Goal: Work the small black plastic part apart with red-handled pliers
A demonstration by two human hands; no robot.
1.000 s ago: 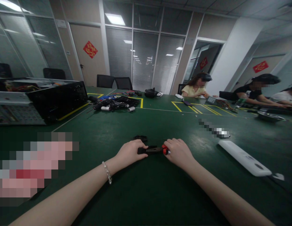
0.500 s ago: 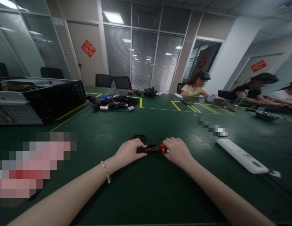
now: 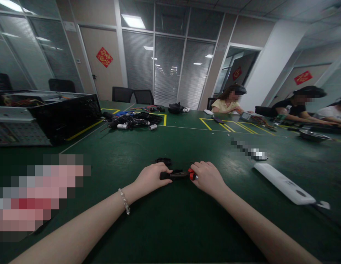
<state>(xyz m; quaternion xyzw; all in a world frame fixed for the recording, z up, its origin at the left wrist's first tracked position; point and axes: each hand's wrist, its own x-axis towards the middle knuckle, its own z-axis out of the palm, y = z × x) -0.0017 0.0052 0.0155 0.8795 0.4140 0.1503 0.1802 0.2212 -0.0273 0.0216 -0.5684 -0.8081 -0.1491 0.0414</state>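
My left hand [image 3: 151,176] is closed around a small black part [image 3: 165,176], pinched between thumb and fingers; its exact kind cannot be made out. My right hand [image 3: 209,178] grips the red handles of a pair of pliers [image 3: 179,175], palm down. The dark jaws point left and meet the black part at my left fingertips. Whether the jaws clamp it is too small to tell. Just beyond my left hand, another small black piece [image 3: 163,160] lies on the green table [image 3: 170,227].
An opened computer case [image 3: 68,117] stands at the left, near a heap of black cables [image 3: 137,119]. On the right lie a white power strip [image 3: 284,183] and a metal bowl [image 3: 313,135]. Several people sit at the far right, one in a yellow top [image 3: 224,106].
The whole view has shifted very slightly. Both hands, the pliers and the black part keep nearly the same positions, and both grips stay closed.
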